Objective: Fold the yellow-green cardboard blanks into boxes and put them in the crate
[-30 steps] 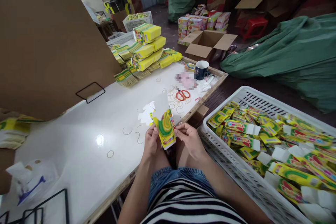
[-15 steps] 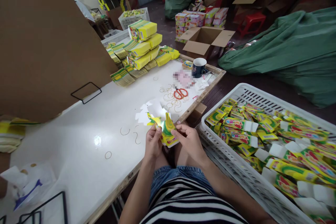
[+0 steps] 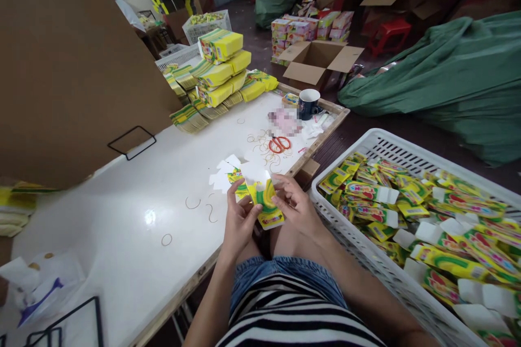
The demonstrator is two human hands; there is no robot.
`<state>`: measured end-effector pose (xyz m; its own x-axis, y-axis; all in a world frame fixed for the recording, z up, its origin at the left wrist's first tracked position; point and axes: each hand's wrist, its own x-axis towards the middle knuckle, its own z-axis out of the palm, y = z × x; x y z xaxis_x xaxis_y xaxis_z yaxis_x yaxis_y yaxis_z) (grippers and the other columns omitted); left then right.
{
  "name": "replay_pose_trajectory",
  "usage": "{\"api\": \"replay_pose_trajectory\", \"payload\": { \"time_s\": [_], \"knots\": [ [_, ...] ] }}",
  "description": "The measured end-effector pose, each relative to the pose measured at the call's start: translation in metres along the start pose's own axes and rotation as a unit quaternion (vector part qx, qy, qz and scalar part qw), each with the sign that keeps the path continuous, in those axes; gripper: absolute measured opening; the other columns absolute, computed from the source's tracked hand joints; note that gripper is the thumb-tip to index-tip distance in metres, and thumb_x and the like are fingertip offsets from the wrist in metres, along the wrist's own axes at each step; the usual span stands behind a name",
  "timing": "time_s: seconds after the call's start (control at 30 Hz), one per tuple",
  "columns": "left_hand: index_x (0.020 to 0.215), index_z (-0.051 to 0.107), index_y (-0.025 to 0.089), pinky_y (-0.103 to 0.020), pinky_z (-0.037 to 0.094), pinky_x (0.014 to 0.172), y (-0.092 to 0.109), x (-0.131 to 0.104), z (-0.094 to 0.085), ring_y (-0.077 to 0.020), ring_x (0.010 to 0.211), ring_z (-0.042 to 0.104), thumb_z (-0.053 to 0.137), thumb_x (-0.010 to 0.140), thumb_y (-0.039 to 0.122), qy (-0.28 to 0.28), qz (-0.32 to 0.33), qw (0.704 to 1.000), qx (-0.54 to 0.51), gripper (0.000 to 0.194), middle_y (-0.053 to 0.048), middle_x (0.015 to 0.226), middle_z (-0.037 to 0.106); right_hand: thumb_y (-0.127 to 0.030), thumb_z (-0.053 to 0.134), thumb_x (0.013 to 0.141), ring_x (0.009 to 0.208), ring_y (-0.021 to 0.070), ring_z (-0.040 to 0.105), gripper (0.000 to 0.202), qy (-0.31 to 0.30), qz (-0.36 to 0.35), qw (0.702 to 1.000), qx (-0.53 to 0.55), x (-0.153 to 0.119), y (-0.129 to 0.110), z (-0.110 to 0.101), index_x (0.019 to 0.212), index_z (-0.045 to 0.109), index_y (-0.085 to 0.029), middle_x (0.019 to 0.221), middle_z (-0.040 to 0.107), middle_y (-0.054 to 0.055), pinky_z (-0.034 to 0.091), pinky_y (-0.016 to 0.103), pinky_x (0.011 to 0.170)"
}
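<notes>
A small yellow and green printed carton (image 3: 266,200) is held over the table's front edge, its printed face toward me and a white flap at its top. My left hand (image 3: 240,217) grips its left side, thumb on the front and fingers behind. My right hand (image 3: 297,206) is closed at its right edge, thumb and fingertips against the card. Just beyond lie more cartons (image 3: 222,176), unfolded, with white flaps showing. Whether the held carton is fully folded I cannot tell.
A white plastic basket (image 3: 376,138) full of folded cartons stands at my right. Stacked yellow carton bundles (image 3: 222,76) sit at the table's far end. Orange-handled scissors (image 3: 279,145), rubber bands (image 3: 166,239) and a dark mug (image 3: 308,105) lie about the white table (image 3: 134,260).
The carton has turned and spread so that more of its printed face shows. My left fingers have risen and opened outward behind it; my right hand has shifted slightly right.
</notes>
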<state>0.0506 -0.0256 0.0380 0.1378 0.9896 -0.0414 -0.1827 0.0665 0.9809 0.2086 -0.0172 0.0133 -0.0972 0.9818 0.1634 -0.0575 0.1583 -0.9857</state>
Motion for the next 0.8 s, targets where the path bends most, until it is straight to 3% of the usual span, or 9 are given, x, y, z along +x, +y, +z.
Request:
{"api": "replay_pose_trajectory", "payload": {
  "time_s": [0.17,0.33,0.4,0.47,0.57,0.63,0.73,0.8],
  "knots": [
    [0.129,0.038,0.026,-0.031,0.056,0.074,0.005,-0.001,-0.006,-0.0207,0.087,0.071,0.07,0.082,0.027,-0.069,-0.045,0.996,-0.031,0.057,-0.008,0.107,0.07,-0.035,0.06,0.09,0.078,0.0156,0.062,0.038,-0.099,0.006,0.994,0.052,0.011,-0.01,-0.019,0.124,0.053,-0.022,0.087,0.064,0.002,0.05,0.026,0.068],
    [0.11,0.049,0.023,-0.027,0.055,0.071,0.004,-0.004,-0.005,-0.0169,0.079,0.071,0.074,0.078,0.022,-0.096,-0.077,0.991,-0.053,0.041,-0.003,0.095,0.073,-0.04,0.054,0.093,0.064,0.013,0.055,0.024,-0.149,0.02,0.989,0.003,0.015,-0.017,-0.03,0.102,0.059,-0.018,0.075,0.059,0.0,0.045,0.024,0.058],
    [0.109,0.049,0.023,-0.026,0.055,0.072,0.004,-0.005,-0.002,-0.0162,0.078,0.07,0.075,0.078,0.023,-0.091,-0.081,0.991,-0.058,0.041,-0.003,0.095,0.073,-0.04,0.053,0.093,0.067,0.0137,0.054,0.025,-0.134,-0.006,0.99,-0.036,0.016,-0.018,-0.03,0.088,0.061,-0.017,0.076,0.059,0.002,0.044,0.025,0.061],
    [0.12,0.043,0.027,-0.028,0.055,0.073,0.003,-0.005,0.001,-0.0177,0.082,0.071,0.076,0.076,0.025,-0.076,-0.085,0.992,-0.062,0.055,-0.004,0.098,0.072,-0.04,0.054,0.092,0.071,0.0151,0.056,0.027,-0.1,-0.032,0.993,-0.058,0.016,-0.017,-0.028,0.081,0.061,-0.017,0.077,0.06,0.003,0.046,0.026,0.065],
    [0.135,0.034,0.031,-0.032,0.056,0.075,0.002,-0.003,0.004,-0.0203,0.087,0.071,0.077,0.074,0.028,-0.064,-0.092,0.992,-0.059,0.074,-0.005,0.104,0.071,-0.042,0.055,0.091,0.076,0.0174,0.06,0.026,-0.051,-0.023,0.998,-0.029,0.015,-0.013,-0.026,0.104,0.061,-0.02,0.083,0.063,0.004,0.049,0.028,0.068],
    [0.131,0.044,0.028,-0.032,0.056,0.075,0.0,-0.001,0.003,-0.0207,0.085,0.071,0.077,0.074,0.031,-0.068,-0.095,0.992,-0.042,0.066,-0.007,0.104,0.071,-0.043,0.055,0.091,0.083,0.0195,0.062,0.033,-0.035,-0.019,0.999,-0.029,0.015,-0.012,-0.028,0.115,0.06,-0.021,0.091,0.066,0.005,0.051,0.032,0.075],
    [0.118,0.056,0.023,-0.029,0.056,0.072,-0.002,0.001,0.003,-0.0194,0.081,0.071,0.075,0.075,0.032,-0.047,-0.08,0.996,0.005,0.048,-0.007,0.104,0.071,-0.046,0.051,0.093,0.095,0.0225,0.061,0.032,-0.034,-0.04,0.996,-0.066,0.015,-0.014,-0.035,0.097,0.07,-0.02,0.097,0.067,0.008,0.048,0.036,0.086],
    [0.116,0.058,0.022,-0.027,0.055,0.071,-0.003,0.002,0.005,-0.0183,0.08,0.07,0.074,0.077,0.031,-0.024,-0.061,0.997,0.038,0.043,-0.008,0.107,0.071,-0.045,0.054,0.091,0.085,0.0202,0.06,0.032,-0.055,-0.011,0.996,-0.068,0.015,-0.015,-0.039,0.094,0.071,-0.019,0.087,0.066,0.006,0.048,0.033,0.077]
  ]
}}
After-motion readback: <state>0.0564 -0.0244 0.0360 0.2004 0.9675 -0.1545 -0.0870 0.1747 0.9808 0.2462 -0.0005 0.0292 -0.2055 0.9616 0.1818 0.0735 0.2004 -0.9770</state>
